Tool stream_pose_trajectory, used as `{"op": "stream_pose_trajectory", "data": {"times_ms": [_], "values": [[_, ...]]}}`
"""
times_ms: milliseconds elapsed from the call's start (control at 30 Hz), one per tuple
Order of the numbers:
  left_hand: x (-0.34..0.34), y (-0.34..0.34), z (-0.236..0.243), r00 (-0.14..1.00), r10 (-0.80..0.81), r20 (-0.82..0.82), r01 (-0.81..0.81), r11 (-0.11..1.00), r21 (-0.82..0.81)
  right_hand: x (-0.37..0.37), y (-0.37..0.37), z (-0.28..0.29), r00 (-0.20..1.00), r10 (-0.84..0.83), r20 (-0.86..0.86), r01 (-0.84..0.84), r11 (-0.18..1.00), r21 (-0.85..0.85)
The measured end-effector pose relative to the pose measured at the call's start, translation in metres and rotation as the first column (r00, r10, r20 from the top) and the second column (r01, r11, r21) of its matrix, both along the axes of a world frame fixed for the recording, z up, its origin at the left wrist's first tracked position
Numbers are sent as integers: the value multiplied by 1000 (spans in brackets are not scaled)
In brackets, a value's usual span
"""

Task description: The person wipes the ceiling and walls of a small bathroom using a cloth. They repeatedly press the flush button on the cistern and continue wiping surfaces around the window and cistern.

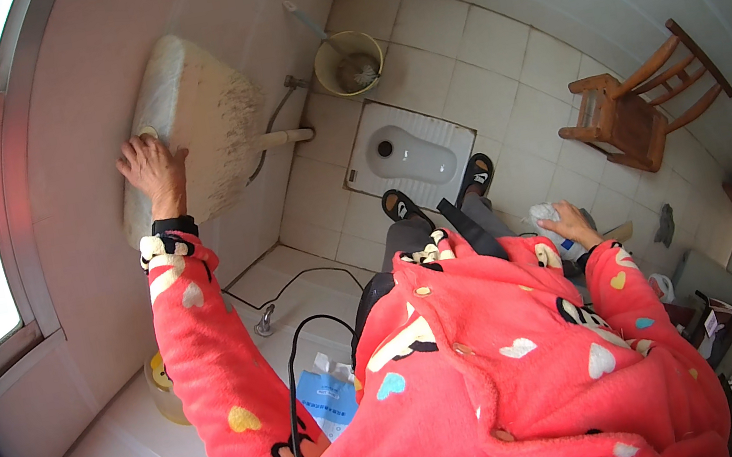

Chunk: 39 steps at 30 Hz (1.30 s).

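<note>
My left hand (154, 172) rests on the top of a white toilet cistern (218, 123) on the left wall, its fingers apart beside a round push button (147, 132). Dark speckled stains cover the cistern's front. Low at my right side, my right hand (571, 226) is closed on a white crumpled plastic package (547, 222) with some blue on it; part of it is hidden behind the hand. In the floor ahead of my feet lies a white squat toilet (412, 155).
A yellowish bucket (321, 74) with a brush in it stands beyond the cistern's pipe (283, 138). At the right is a wooden chair (623, 113). A tap (265, 323), a black cable (295, 356) and a blue-and-white packet (328, 395) are at my left.
</note>
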State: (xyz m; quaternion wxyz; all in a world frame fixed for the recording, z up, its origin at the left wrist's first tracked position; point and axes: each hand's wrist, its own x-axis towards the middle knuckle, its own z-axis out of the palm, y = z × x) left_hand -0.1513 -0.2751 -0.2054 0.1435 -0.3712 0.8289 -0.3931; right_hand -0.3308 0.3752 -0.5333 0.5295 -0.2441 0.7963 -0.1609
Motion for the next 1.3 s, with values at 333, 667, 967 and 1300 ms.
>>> {"op": "stream_pose_trajectory", "data": {"times_ms": [333, 667, 967, 1300], "values": [[-1, -10, -4, 994, 105, 15, -105, 994, -24, 0, -4, 3, 998, -53, 27, 53, 999, 9], [2, -36, 2, 997, 77, 24, -79, 991, 110, 4, -9, -9, 997, -58, 55, 56, 997, 44], [1, -48, 0, 983, 183, -26, -178, 974, 142, 7, -26, -16, 995, -58, 80, 55, 998, 39], [18, -60, -1, 973, 182, -140, -147, 962, 231, 11, -42, -19, 990, -94, 107, 92, 996, 17]]}}
